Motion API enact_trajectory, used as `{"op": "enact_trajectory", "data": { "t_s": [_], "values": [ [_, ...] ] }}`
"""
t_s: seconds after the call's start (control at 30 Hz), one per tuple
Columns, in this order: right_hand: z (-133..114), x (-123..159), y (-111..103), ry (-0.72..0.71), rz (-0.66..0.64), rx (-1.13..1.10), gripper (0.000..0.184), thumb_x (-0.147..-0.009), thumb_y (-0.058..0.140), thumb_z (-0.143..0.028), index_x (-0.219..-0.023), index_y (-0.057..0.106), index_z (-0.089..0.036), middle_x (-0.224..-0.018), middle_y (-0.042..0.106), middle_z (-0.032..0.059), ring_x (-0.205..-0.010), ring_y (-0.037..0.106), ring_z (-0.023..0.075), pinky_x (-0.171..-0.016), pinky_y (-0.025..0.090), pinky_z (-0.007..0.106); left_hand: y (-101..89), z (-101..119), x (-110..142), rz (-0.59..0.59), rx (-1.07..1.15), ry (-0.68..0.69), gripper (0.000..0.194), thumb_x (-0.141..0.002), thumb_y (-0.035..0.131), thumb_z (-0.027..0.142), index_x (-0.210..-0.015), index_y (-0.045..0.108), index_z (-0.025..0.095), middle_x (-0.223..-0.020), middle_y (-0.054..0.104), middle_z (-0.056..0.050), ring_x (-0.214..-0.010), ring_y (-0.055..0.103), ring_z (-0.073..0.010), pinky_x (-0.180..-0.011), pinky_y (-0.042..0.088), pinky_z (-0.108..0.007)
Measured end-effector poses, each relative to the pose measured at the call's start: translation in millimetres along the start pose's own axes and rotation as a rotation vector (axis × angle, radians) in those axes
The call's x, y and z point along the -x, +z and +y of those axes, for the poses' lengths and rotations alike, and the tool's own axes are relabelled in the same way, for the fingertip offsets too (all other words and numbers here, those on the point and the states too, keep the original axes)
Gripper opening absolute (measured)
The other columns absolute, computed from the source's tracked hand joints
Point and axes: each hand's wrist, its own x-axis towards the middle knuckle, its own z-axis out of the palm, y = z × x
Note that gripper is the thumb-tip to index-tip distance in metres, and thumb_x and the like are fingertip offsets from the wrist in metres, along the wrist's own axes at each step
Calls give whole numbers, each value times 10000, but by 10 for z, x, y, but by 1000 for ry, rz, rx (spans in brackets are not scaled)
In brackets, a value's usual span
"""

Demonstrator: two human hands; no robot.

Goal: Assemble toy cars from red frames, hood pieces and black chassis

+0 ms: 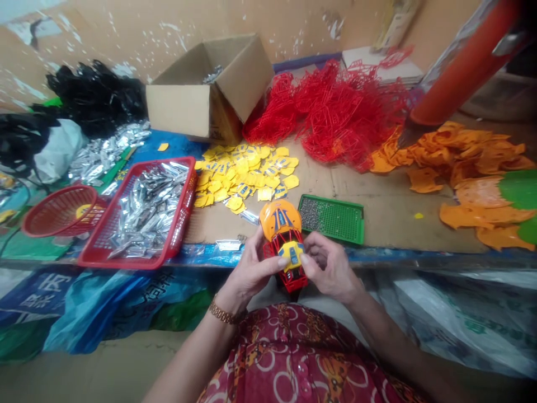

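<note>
A toy car (280, 218) with an orange front, a red frame and a yellow panel (291, 254) is held between my hands at the table's front edge. My left hand (255, 263) wraps the car's left side, its thumb on the yellow panel. From the other side my right hand (329, 263) grips the car, thumb against the panel's right edge and fingers curled. Just beyond the car lies a heap of yellow panels (247, 170). A green tray (342, 221) with small metal pieces, probably screws, sits near my right hand.
To the left stand a red basket (191, 184) of silvery parts and a round red basket (54, 204). Behind are a cardboard box (178, 109), red frames (335, 106) and black parts (96, 95). Orange shells (470, 151) lie right, beneath an orange-red slanted tool or pole (465, 67).
</note>
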Motion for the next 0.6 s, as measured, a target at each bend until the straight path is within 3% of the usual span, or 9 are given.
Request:
{"op": "enact_trajectory", "data": {
  "t_s": [0.13, 0.23, 0.3, 0.4, 0.5, 0.6],
  "values": [
    [-34, 15, -49, -149, 35, 334, 204, -838, 546, -396, -757, 472, -224, -593, 579, -10, -510, 536, 122, -501, 411, 254, 78, -20, -15, 86, 46, 47, 596, -587, 876, 196, -1133, 639, 162, -968, 717, -56, -797, 675, -170, -776, 553, -282],
    [-61, 35, -80, -254, 95, 542, 241, -844, 565, -402, -718, 459, -226, -495, 472, -50, -450, 452, 105, -480, 354, 257, 91, -30, -40, 157, 51, 56, 534, -563, 877, 200, -1044, 647, 165, -906, 712, -38, -723, 655, -150, -712, 554, -264],
    [-64, 51, -104, -287, 136, 543, 222, -850, 586, -393, -753, 480, -224, -500, 456, -61, -449, 453, 101, -482, 372, 254, 78, -27, -44, 187, 50, 38, 505, -535, 888, 223, -976, 651, 165, -878, 717, -40, -691, 654, -154, -686, 561, -269],
    [-20, 36, -230, -319, 238, 463, 183, -858, 614, -363, -935, 540, -214, -721, 602, -5, -598, 587, 124, -596, 502, 261, 46, -1, -8, 230, 56, -13, 514, -505, 906, 250, -948, 656, 173, -848, 735, -49, -672, 678, -183, -673, 583, -294],
    [64, -117, -624, -314, 484, 420, 279, -878, 600, -367, -1104, 529, -219, -973, 637, 71, -812, 664, 172, -718, 570, 306, -36, 15, 14, 328, 30, -90, 559, -524, 907, 296, -1010, 654, 183, -840, 765, -73, -684, 722, -249, -650, 599, -326],
    [11, -372, -1296, -374, 916, 391, 373, -849, 628, -410, -1143, 523, -207, -1138, 602, 130, -1059, 626, 257, -928, 539, 458, -141, 0, -24, 385, 1, -177, 721, -495, 921, 342, -1140, 631, 202, -817, 779, -84, -671, 742, -336, -589, 612, -395]
  ]
}}
